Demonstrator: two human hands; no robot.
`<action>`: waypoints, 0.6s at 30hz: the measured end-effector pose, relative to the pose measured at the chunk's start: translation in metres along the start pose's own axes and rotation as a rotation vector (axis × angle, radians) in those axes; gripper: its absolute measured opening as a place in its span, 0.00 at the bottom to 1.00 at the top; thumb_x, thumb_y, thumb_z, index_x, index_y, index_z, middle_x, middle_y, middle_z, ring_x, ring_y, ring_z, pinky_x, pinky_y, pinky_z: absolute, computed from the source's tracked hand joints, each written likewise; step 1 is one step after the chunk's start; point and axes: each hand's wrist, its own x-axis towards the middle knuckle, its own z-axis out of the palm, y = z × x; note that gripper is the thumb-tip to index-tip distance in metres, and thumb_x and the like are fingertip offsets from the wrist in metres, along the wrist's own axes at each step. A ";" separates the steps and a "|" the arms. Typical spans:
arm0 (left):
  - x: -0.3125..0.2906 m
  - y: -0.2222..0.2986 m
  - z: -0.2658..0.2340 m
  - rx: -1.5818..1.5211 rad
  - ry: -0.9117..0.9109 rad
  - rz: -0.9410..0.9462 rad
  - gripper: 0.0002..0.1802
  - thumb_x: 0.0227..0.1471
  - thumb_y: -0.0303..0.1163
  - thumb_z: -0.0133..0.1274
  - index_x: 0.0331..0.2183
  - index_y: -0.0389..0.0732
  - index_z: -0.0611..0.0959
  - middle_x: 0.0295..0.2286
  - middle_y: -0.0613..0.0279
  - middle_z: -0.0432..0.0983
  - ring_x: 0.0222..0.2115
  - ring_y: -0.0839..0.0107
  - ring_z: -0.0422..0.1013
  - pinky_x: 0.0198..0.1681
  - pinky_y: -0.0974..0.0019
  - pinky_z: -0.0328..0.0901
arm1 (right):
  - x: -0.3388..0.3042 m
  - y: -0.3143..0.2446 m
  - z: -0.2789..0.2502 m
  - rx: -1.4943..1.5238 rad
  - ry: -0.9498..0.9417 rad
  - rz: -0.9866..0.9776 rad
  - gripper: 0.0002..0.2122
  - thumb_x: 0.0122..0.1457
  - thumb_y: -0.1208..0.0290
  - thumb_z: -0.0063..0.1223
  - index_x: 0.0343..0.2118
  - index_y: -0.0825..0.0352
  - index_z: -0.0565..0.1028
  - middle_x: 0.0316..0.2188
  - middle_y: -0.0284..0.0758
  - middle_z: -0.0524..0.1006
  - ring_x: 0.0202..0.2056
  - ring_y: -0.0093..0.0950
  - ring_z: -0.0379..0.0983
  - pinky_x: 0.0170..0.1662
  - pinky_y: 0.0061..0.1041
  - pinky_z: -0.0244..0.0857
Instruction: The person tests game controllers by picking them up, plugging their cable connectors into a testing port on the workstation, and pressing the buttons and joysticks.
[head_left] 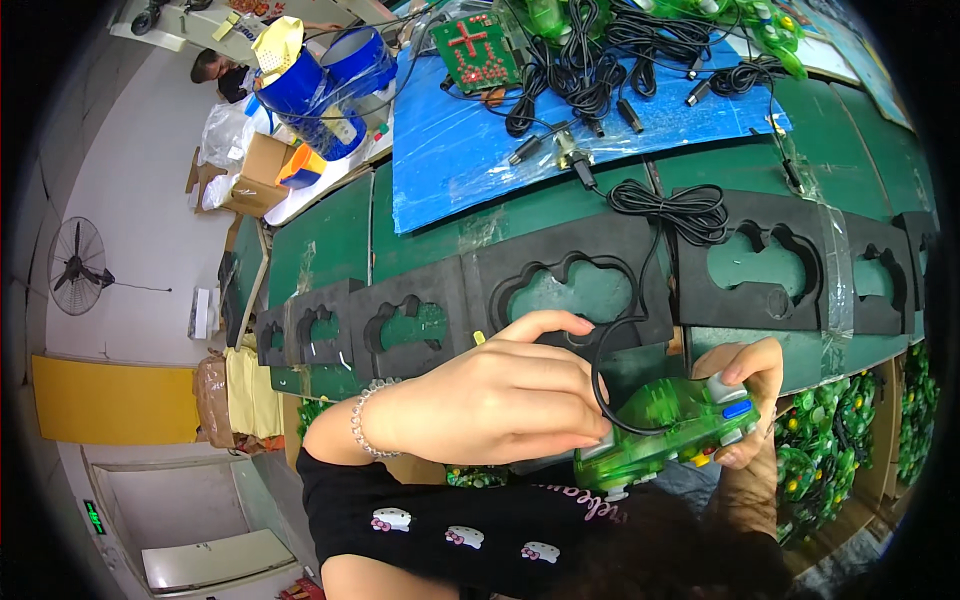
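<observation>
A translucent green game controller (pixel 655 420) with grey, blue and yellow buttons is held tilted close to my body. My right hand (pixel 752 385) is closed round its right end, the thumb by a grey shoulder button and the blue button. My left hand (pixel 510 390), a beaded bracelet on its wrist, has its fingertips closed on the controller's left end; what lies under them is hidden. From the controller a black cable (pixel 597 370) loops up to a tied coil (pixel 675 207) on the bench. The cable's plug (pixel 583 173) meets a small metal connector (pixel 567 150).
Black foam holders (pixel 640 240) with controller-shaped cutouts line the green bench. Beyond them a blue board (pixel 440 170) carries several coiled cables (pixel 585 85) and a green circuit board (pixel 478 52). Boxes of green controllers (pixel 825 440) stand below right. A person (pixel 225 75) is at the far left.
</observation>
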 end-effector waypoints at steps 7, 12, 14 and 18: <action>-0.002 -0.003 -0.001 -0.090 -0.005 -0.111 0.06 0.44 0.25 0.59 0.30 0.40 0.83 0.29 0.62 0.77 0.33 0.70 0.73 0.51 0.57 0.56 | 0.001 -0.001 -0.004 -0.027 -0.011 -0.039 0.32 0.29 0.72 0.72 0.39 0.71 0.64 0.26 0.38 0.71 0.26 0.25 0.68 0.26 0.20 0.63; 0.000 -0.005 0.002 -0.144 -0.002 -0.119 0.06 0.42 0.27 0.61 0.29 0.40 0.83 0.30 0.63 0.77 0.32 0.71 0.73 0.50 0.58 0.56 | 0.001 -0.002 -0.008 -0.062 -0.021 -0.049 0.32 0.29 0.72 0.72 0.39 0.71 0.64 0.27 0.39 0.71 0.26 0.26 0.69 0.27 0.20 0.63; 0.001 -0.007 0.002 -0.139 -0.017 -0.124 0.06 0.42 0.27 0.61 0.28 0.40 0.83 0.30 0.63 0.77 0.31 0.70 0.73 0.50 0.59 0.57 | 0.005 -0.004 -0.009 -0.091 -0.089 -0.064 0.32 0.29 0.70 0.72 0.39 0.71 0.64 0.26 0.38 0.71 0.25 0.26 0.69 0.26 0.20 0.64; 0.000 -0.011 0.005 -0.376 -0.065 -0.279 0.06 0.43 0.26 0.61 0.27 0.37 0.82 0.28 0.61 0.78 0.29 0.68 0.72 0.37 0.67 0.64 | 0.005 -0.003 -0.014 -0.127 -0.086 -0.065 0.32 0.29 0.69 0.72 0.38 0.70 0.65 0.25 0.38 0.71 0.24 0.25 0.69 0.25 0.20 0.64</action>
